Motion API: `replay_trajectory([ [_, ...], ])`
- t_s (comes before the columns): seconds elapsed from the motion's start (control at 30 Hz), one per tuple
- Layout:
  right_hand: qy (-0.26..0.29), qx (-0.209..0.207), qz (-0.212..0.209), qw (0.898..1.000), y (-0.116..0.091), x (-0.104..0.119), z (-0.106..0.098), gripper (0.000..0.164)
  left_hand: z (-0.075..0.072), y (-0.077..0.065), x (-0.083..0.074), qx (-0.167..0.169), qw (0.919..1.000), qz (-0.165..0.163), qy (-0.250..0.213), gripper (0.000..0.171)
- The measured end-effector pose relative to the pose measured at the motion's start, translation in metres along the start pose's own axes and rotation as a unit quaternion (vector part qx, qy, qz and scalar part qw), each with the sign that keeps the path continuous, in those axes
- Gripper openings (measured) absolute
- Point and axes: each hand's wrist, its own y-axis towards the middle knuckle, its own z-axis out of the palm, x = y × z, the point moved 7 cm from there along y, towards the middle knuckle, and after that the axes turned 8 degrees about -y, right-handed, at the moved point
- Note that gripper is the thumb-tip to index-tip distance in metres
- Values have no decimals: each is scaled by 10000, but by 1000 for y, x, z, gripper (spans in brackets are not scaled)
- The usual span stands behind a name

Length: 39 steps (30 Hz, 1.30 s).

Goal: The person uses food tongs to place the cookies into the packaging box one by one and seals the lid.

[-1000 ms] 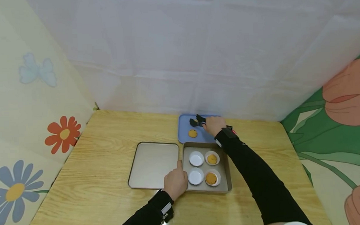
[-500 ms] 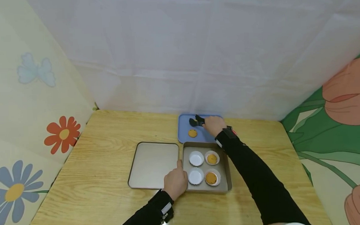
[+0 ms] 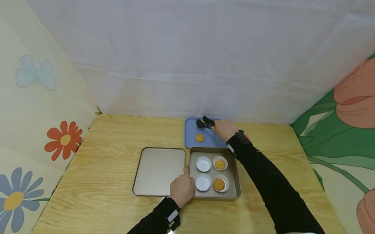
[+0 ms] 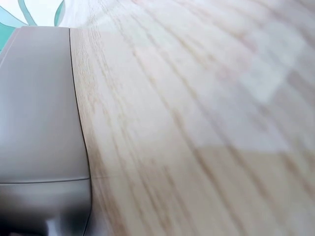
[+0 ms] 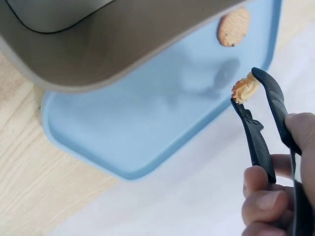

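Observation:
My right hand (image 3: pixel 225 128) holds black tongs (image 3: pixel 208 122) over the blue tray (image 3: pixel 191 129). In the right wrist view the tongs' tips pinch a small swirled cookie (image 5: pixel 244 88) above the tray, near its edge. A round flat cookie (image 3: pixel 199 138) lies on the tray. My left hand (image 3: pixel 182 188) is at the left wall of a square baking pan (image 3: pixel 235 179), one finger straight along it; the other fingers are hidden. Inside the pan are two bare white paper cups (image 3: pixel 203 164) on the left and two cups holding cookies (image 3: pixel 219 164) on the right.
A shallow metal lid or tray (image 3: pixel 159 171) lies left of the baking pan. The pan's near wall (image 4: pixel 39 108) fills the left of the left wrist view. The wooden table (image 3: pixel 114 157) meets a white sheet (image 3: pixel 160 63) behind the blue tray.
My right hand and the tongs have moved slightly up and away from the tray. The left hand stays beside the pan; the whole head view has shifted a little.

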Motion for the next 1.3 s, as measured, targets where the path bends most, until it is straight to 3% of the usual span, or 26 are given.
replay_trajectory([
  [0.13,14,-303,-148,9994,-11,-4,-12,28,0,0,-1,-8,10000,35,49,40],
  [0.3,45,-1002,-427,9940,-36,-7,-36,27,-1,0,-1,-32,9999,58,89,39],
  [0.43,-68,-1604,-480,9859,-67,-6,-57,30,0,0,0,39,10000,32,46,40],
  [0.57,-373,-1877,-590,9797,-103,1,-64,38,0,1,1,85,10000,-15,27,41],
  [0.73,-669,-2033,-725,9741,-144,13,-57,43,0,3,2,79,10000,-10,45,42],
  [0.87,-890,-1999,-748,9729,-163,24,-45,43,-2,4,3,83,10000,-10,-12,41],
  [1.1,-1185,-1589,-894,9761,-176,38,-12,40,0,6,4,158,9998,-67,-82,42],
  [1.3,-1084,-1471,-953,9785,-177,43,1,40,2,6,5,221,9997,-80,-94,43],
])
